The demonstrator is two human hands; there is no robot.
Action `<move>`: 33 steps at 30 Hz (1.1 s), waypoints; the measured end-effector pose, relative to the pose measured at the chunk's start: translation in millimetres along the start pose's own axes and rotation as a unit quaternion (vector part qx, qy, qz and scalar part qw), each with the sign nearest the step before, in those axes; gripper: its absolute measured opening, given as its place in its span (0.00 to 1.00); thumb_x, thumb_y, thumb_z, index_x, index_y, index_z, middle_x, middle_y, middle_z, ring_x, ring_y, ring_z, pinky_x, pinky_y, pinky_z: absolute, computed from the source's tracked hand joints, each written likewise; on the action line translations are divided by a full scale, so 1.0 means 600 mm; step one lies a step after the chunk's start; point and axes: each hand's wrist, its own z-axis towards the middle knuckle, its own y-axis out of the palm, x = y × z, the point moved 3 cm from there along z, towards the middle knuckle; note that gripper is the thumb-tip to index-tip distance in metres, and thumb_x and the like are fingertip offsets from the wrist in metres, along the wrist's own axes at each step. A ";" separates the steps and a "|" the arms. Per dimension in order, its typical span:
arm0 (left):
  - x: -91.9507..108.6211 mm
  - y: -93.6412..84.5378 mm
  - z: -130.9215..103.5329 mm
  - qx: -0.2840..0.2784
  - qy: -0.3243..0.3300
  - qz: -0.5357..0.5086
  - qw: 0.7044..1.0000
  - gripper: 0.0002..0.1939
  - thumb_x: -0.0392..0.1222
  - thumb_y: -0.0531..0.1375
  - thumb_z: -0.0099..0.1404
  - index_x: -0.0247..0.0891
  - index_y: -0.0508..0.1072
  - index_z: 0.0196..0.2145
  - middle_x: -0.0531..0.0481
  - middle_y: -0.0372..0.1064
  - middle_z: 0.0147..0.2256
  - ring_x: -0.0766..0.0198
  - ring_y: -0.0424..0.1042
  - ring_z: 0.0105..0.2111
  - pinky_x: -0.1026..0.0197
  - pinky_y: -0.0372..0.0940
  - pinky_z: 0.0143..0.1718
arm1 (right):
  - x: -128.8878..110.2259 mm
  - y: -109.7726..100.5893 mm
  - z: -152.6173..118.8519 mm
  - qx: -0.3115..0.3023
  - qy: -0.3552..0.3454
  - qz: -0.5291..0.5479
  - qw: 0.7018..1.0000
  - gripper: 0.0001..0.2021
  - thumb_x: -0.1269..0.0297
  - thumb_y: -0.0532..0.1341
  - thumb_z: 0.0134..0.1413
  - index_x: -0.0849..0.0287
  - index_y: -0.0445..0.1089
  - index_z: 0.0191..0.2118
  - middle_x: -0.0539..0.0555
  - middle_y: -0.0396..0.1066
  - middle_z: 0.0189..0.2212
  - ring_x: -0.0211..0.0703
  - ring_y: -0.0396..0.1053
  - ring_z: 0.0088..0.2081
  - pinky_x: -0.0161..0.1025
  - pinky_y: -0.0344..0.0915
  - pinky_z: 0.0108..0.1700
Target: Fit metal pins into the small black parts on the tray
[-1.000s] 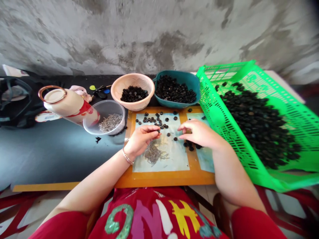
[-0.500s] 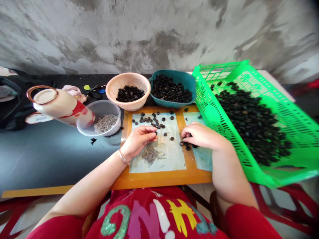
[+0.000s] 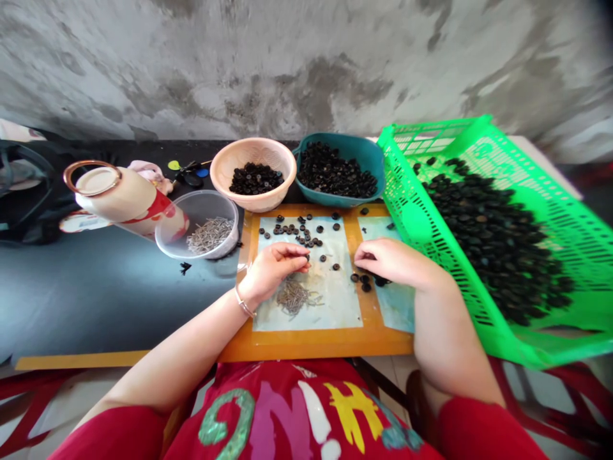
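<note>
My left hand [image 3: 275, 271] pinches a small black round piece [image 3: 307, 257] between thumb and fingertips over the white sheet [image 3: 335, 300]. Below it lies a heap of thin metal pins [image 3: 294, 297]. Several black ring-shaped pieces [image 3: 290, 230] are scattered behind my left hand. My right hand [image 3: 383, 259] hovers at the right, its fingers curled together just above a small group of black pieces [image 3: 366, 287]; whether anything is between its fingertips is too small to tell.
Behind the board [image 3: 306, 345] stand a pink bowl [image 3: 218, 169] and a teal basket [image 3: 378, 172], both with black pieces. A clear tub [image 3: 165, 239] of pins and a flask [image 3: 112, 198] are left; a large green crate [image 3: 431, 255] is right.
My right hand has lifted slightly off the small group of black pieces, which now shows more fully. My left hand keeps its pinch. The whole view has shifted a little.
</note>
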 end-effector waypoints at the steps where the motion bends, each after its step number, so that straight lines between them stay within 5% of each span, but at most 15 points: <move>1: -0.001 -0.002 0.001 0.002 0.006 0.003 1.000 0.14 0.38 0.73 0.49 0.33 0.78 0.34 0.51 0.76 0.29 0.67 0.77 0.29 0.64 0.72 0.35 | 0.000 -0.003 0.001 0.016 0.004 0.010 1.000 0.07 0.66 0.60 0.59 0.56 0.76 0.35 0.51 0.78 0.35 0.44 0.73 0.36 0.38 0.65 0.38; 6: -0.002 -0.009 0.002 0.018 0.033 0.026 0.999 0.13 0.38 0.72 0.51 0.34 0.79 0.35 0.50 0.77 0.30 0.67 0.77 0.29 0.65 0.72 0.36 | -0.014 -0.005 0.014 0.101 -0.012 0.093 0.991 0.08 0.65 0.59 0.60 0.56 0.76 0.38 0.53 0.78 0.40 0.47 0.74 0.42 0.42 0.67 0.47; 12: 0.003 0.000 -0.006 0.020 0.021 0.020 0.999 0.13 0.38 0.72 0.51 0.33 0.79 0.34 0.48 0.78 0.32 0.62 0.78 0.35 0.58 0.73 0.43 | -0.055 0.049 0.037 0.104 -0.011 0.361 0.927 0.09 0.60 0.58 0.62 0.57 0.68 0.44 0.52 0.76 0.32 0.40 0.72 0.26 0.37 0.67 0.26; 16: 0.007 0.007 -0.011 -0.009 -0.004 -0.018 1.000 0.11 0.37 0.72 0.51 0.33 0.79 0.34 0.46 0.79 0.34 0.61 0.78 0.38 0.54 0.70 0.49 | -0.081 0.067 0.042 0.191 -0.059 0.302 0.932 0.08 0.61 0.63 0.58 0.56 0.69 0.41 0.52 0.74 0.33 0.41 0.73 0.32 0.38 0.70 0.34; 21: 0.007 0.007 -0.011 -0.023 -0.026 -0.089 0.995 0.10 0.35 0.72 0.52 0.33 0.80 0.33 0.47 0.79 0.33 0.63 0.78 0.37 0.56 0.70 0.49 | -0.096 0.074 0.042 0.198 -0.096 0.231 0.948 0.07 0.61 0.65 0.57 0.55 0.71 0.39 0.49 0.72 0.29 0.40 0.70 0.29 0.37 0.69 0.33; 27: 0.012 0.007 -0.013 -0.013 -0.024 -0.107 0.994 0.09 0.34 0.72 0.52 0.32 0.80 0.33 0.48 0.78 0.33 0.63 0.78 0.36 0.58 0.71 0.48 | -0.098 0.073 0.037 0.207 -0.104 0.271 0.934 0.08 0.66 0.65 0.57 0.56 0.71 0.42 0.51 0.76 0.34 0.40 0.74 0.34 0.38 0.73 0.39; 33: 0.023 0.007 -0.014 0.000 0.010 -0.103 0.995 0.12 0.34 0.72 0.50 0.33 0.79 0.34 0.49 0.77 0.33 0.58 0.79 0.39 0.55 0.73 0.47 | -0.088 0.077 0.036 0.214 -0.062 0.371 0.902 0.13 0.60 0.67 0.55 0.57 0.72 0.45 0.54 0.78 0.37 0.43 0.77 0.36 0.43 0.76 0.41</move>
